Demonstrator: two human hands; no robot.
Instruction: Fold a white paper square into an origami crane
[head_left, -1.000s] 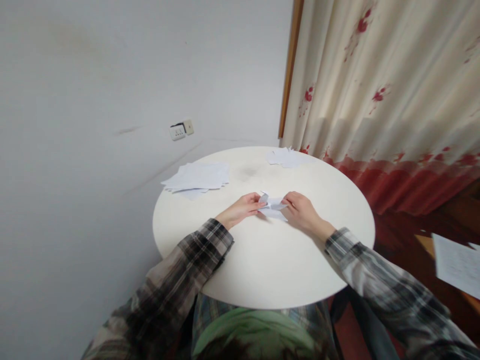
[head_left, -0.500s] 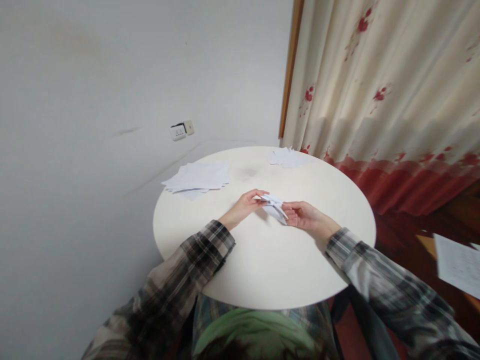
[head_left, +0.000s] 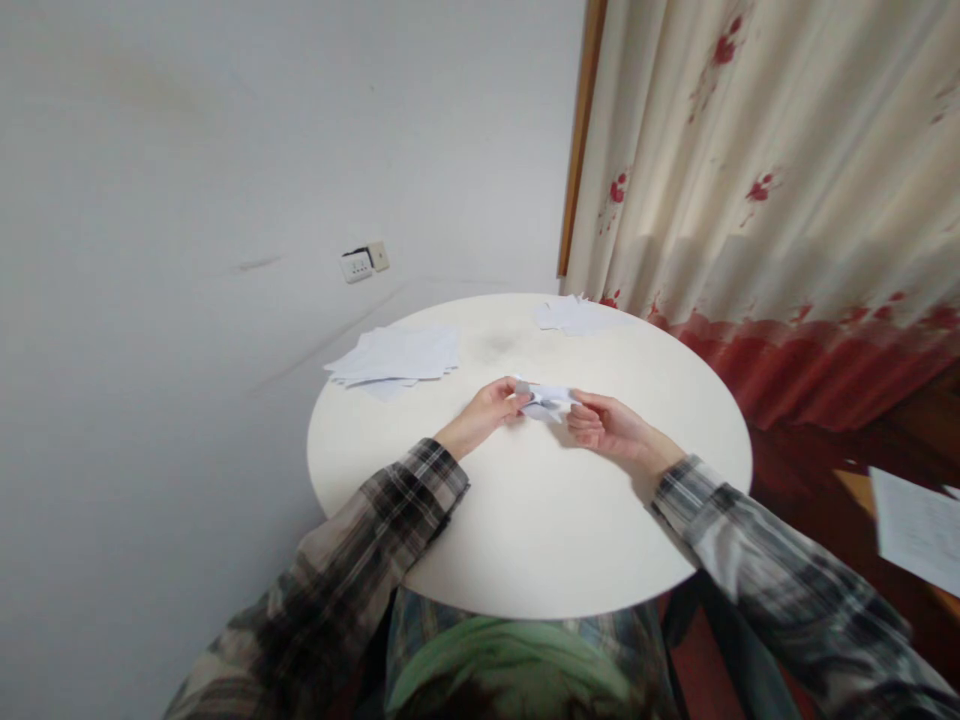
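Observation:
A small piece of folded white paper point(head_left: 547, 397) is held between my two hands, just above the middle of a round white table point(head_left: 540, 530). My left hand point(head_left: 491, 408) pinches its left end, thumb in front and fingers behind. At the other end, the thumb and forefinger of my right hand point(head_left: 609, 425) grip the paper's right edge, with the remaining fingers curled below. Several folds and loose flaps show between the hands, but their exact shape is too small to tell.
A pile of white paper sheets point(head_left: 401, 352) lies at the table's back left. Smaller paper pieces point(head_left: 576, 314) lie near the far edge. A wall with a socket point(head_left: 356, 266) stands at the left, and a flowered curtain point(head_left: 757, 190) hangs at the right. A written sheet point(head_left: 919, 525) is at far right.
The folded paper has turned in my hands: its flap that hung toward the lower right is now raised and more level. My right fingers have shifted slightly and curled.

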